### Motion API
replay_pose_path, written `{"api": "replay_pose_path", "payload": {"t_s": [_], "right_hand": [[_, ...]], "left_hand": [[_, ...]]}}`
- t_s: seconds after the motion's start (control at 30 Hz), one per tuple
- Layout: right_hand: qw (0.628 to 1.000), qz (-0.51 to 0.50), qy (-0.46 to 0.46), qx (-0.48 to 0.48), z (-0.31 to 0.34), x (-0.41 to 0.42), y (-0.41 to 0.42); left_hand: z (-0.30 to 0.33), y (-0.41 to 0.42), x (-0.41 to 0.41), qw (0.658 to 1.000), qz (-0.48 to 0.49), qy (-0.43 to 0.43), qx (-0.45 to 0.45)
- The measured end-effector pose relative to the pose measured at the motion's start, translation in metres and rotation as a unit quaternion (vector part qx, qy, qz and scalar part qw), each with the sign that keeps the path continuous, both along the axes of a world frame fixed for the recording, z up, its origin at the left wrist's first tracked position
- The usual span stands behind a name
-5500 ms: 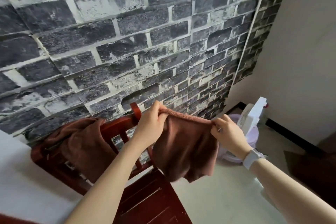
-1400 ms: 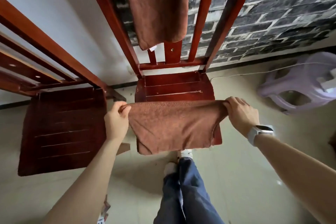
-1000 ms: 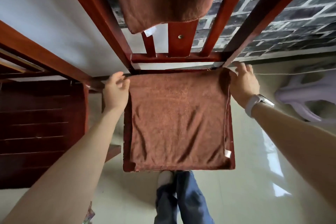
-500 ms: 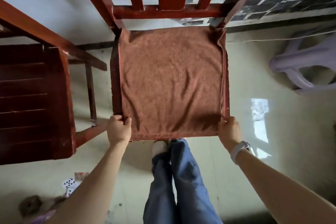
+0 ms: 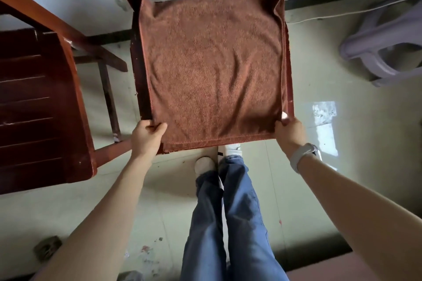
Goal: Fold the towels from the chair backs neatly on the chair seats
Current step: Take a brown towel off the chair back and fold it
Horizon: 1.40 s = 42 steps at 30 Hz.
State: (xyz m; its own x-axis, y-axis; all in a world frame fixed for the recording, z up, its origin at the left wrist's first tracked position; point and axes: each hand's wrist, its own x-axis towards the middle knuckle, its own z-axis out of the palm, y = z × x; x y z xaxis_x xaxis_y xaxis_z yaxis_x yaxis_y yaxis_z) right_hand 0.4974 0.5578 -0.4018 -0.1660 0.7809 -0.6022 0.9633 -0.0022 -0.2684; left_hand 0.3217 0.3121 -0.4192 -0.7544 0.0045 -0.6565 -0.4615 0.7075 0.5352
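A brown towel [image 5: 212, 64] lies spread flat over the seat of a red-brown wooden chair [image 5: 137, 57], covering almost all of it. My left hand [image 5: 146, 137] pinches the towel's near left corner at the seat's front edge. My right hand [image 5: 288, 133], with a white watch on the wrist, pinches the near right corner. The far corners rest against the chair back's posts. The chair back's upper part is out of frame.
A second dark wooden chair [image 5: 38, 107] stands close on the left. A pale purple plastic stool [image 5: 383, 43] lies on the floor at the right, with a white cable [image 5: 342, 12] behind it. My legs and white shoes [image 5: 205, 163] stand right before the seat.
The towel came off the chair back and was laid flat on the seat. My hands moved from its far corners to its near corners, which they hold as before.
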Motion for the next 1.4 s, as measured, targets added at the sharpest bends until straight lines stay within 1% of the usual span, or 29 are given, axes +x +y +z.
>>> {"api": "replay_pose_path", "payload": {"t_s": [0.07, 0.13, 0.2, 0.23, 0.3, 0.37, 0.4, 0.47, 0.53, 0.57, 0.6, 0.63, 0.67, 0.7, 0.73, 0.77, 0.83, 0.9, 0.93, 0.97, 1.03, 1.07, 1.1, 1.17, 1.23, 1.27, 1.33, 1.4], "right_hand": [[0.998, -0.032, 0.053, 0.023, 0.011, 0.006, 0.002], [0.990, -0.054, 0.113, 0.071, 0.023, 0.013, 0.005], [0.975, -0.080, 0.175, 0.112, 0.032, 0.020, 0.006], [0.971, -0.091, 0.188, 0.118, 0.034, 0.024, 0.006], [0.978, -0.093, 0.173, 0.075, 0.028, 0.031, 0.003], [0.989, -0.076, 0.129, 0.008, 0.013, 0.038, 0.003], [0.991, -0.073, 0.110, -0.009, 0.004, 0.041, 0.004], [0.993, -0.085, 0.086, -0.018, -0.008, 0.043, 0.005], [0.995, -0.078, 0.055, -0.014, -0.016, 0.045, 0.007], [0.996, -0.072, 0.041, -0.020, -0.018, 0.045, 0.009], [0.996, -0.077, 0.035, -0.034, -0.019, 0.044, 0.010], [0.993, -0.091, 0.038, -0.057, -0.021, 0.043, 0.012], [0.989, -0.113, 0.043, -0.083, -0.021, 0.043, 0.013], [0.984, -0.135, 0.050, -0.104, -0.022, 0.043, 0.014], [0.979, -0.157, 0.058, -0.116, -0.022, 0.043, 0.015], [0.974, -0.179, 0.066, -0.120, -0.022, 0.043, 0.015], [0.965, -0.221, 0.084, -0.118, -0.019, 0.044, 0.013], [0.960, -0.239, 0.093, -0.116, -0.016, 0.044, 0.010], [0.962, -0.231, 0.093, -0.113, -0.015, 0.045, 0.010], [0.966, -0.218, 0.092, -0.106, -0.016, 0.045, 0.009], [0.971, -0.199, 0.093, -0.097, -0.015, 0.043, 0.010], [0.971, -0.194, 0.094, -0.100, -0.015, 0.041, 0.011], [0.972, -0.187, 0.094, -0.103, -0.016, 0.040, 0.013], [0.976, -0.171, 0.082, -0.103, -0.018, 0.037, 0.017], [0.978, -0.167, 0.070, -0.103, -0.018, 0.036, 0.020], [0.977, -0.172, 0.066, -0.108, -0.017, 0.036, 0.020], [0.973, -0.186, 0.064, -0.123, -0.018, 0.036, 0.021], [0.973, -0.186, 0.057, -0.128, -0.018, 0.035, 0.022]], "left_hand": [[0.012, -0.004, -0.001, 0.992, 0.086, -0.051, 0.080], [0.022, -0.009, -0.002, 0.968, 0.167, -0.102, 0.159], [0.027, -0.012, 0.000, 0.947, 0.203, -0.133, 0.210], [0.027, -0.013, 0.004, 0.946, 0.201, -0.139, 0.211], [0.019, -0.011, 0.014, 0.959, 0.180, -0.139, 0.170], [0.006, -0.008, 0.025, 0.976, 0.161, -0.113, 0.097], [0.000, -0.007, 0.029, 0.982, 0.151, -0.093, 0.059], [-0.008, -0.008, 0.035, 0.993, 0.110, -0.045, -0.017], [-0.007, -0.008, 0.043, 0.994, 0.042, -0.002, -0.097], [-0.006, -0.009, 0.046, 0.992, 0.028, 0.008, -0.125], [-0.005, -0.009, 0.048, 0.990, 0.036, 0.005, -0.137], [-0.004, -0.009, 0.049, 0.990, 0.061, -0.008, -0.127], [-0.002, -0.008, 0.050, 0.988, 0.119, -0.035, -0.091], [0.001, -0.007, 0.050, 0.977, 0.196, -0.071, -0.042], [0.005, -0.005, 0.051, 0.956, 0.272, -0.110, 0.004], [0.009, -0.003, 0.051, 0.934, 0.329, -0.136, 0.033], [0.011, -0.001, 0.052, 0.915, 0.371, -0.149, 0.053], [0.013, 0.003, 0.052, 0.915, 0.375, -0.139, 0.056], [0.011, 0.004, 0.052, 0.923, 0.360, -0.126, 0.052], [0.011, 0.004, 0.053, 0.937, 0.331, -0.104, 0.042], [0.007, 0.004, 0.056, 0.974, 0.222, -0.054, 0.002], [0.005, 0.004, 0.057, 0.984, 0.173, -0.031, -0.019], [0.004, 0.003, 0.057, 0.990, 0.137, -0.014, -0.041], [0.003, 0.002, 0.056, 0.993, 0.097, 0.002, -0.064], [0.002, 0.002, 0.052, 0.993, 0.097, -0.009, -0.072], [0.003, 0.002, 0.050, 0.991, 0.114, -0.016, -0.072], [0.004, 0.003, 0.047, 0.983, 0.173, -0.034, -0.047], [0.004, 0.001, 0.045, 0.965, 0.252, -0.069, 0.005]]}}
